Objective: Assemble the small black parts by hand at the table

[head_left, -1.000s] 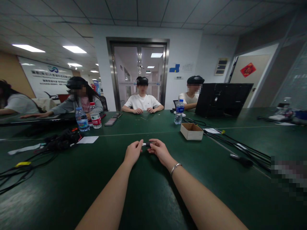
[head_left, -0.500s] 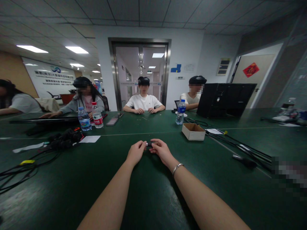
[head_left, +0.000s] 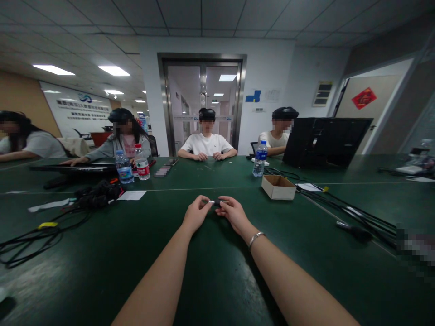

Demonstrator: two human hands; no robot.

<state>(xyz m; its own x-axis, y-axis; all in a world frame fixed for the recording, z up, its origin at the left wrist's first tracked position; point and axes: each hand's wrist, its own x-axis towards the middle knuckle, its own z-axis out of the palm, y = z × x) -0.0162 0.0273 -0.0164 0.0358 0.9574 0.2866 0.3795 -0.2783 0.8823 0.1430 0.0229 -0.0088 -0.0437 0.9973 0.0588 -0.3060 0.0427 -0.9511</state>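
Observation:
A small dark object with a silvery end (head_left: pixel 216 203) is held level between my two hands, just above the green table (head_left: pixel 217 280). My left hand (head_left: pixel 196 214) pinches its silvery end between thumb and fingertips. On the dark end, the thumb and fingers of my right hand (head_left: pixel 234 214) are closed; a bracelet circles that wrist. What exactly the object is, I cannot make out. An open cardboard box (head_left: pixel 278 192) sits beyond my right hand, to its right.
Water bottles (head_left: pixel 260 159) stand farther back. Black cables (head_left: pixel 350 210) and a dark-handled item (head_left: pixel 355 232) lie at right. At left are tangled cables (head_left: pixel 44 240), a black bundle (head_left: pixel 97 194) and white paper (head_left: pixel 132 195). Several people sit across the table, near a monitor (head_left: pixel 326 141).
The whole view has shifted slightly, with the scene sitting farther right. My left fingers now show more spread around the object's silvery end, and more of that end is visible.

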